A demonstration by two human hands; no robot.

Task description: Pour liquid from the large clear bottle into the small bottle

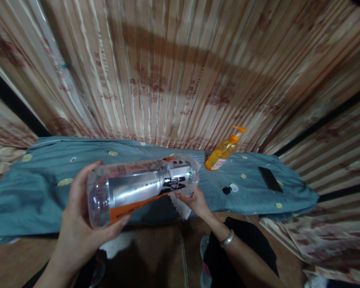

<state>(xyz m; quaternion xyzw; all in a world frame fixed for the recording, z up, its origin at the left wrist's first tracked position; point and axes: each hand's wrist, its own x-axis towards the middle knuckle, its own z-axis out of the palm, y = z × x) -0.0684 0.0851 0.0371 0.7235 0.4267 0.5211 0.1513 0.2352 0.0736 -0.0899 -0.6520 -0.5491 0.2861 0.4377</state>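
A large clear plastic bottle (138,188) with a silver and orange label lies sideways in the air between my hands. My left hand (84,216) wraps around its wide end at the left, thumb below and fingers behind. At the narrower right end, my right hand (195,202) pinches a white tissue (180,207) against the underside of the bottle. The tissue's ragged edge hangs down below. A silver bracelet (227,238) circles my right wrist.
Beyond the bottle, an orange pump bottle (223,152) stands on a blue-green cloth-covered surface (156,214). To its right are a dark phone (270,179) and a small black item with a white disc (234,187). Patterned curtains (180,80) hang behind.
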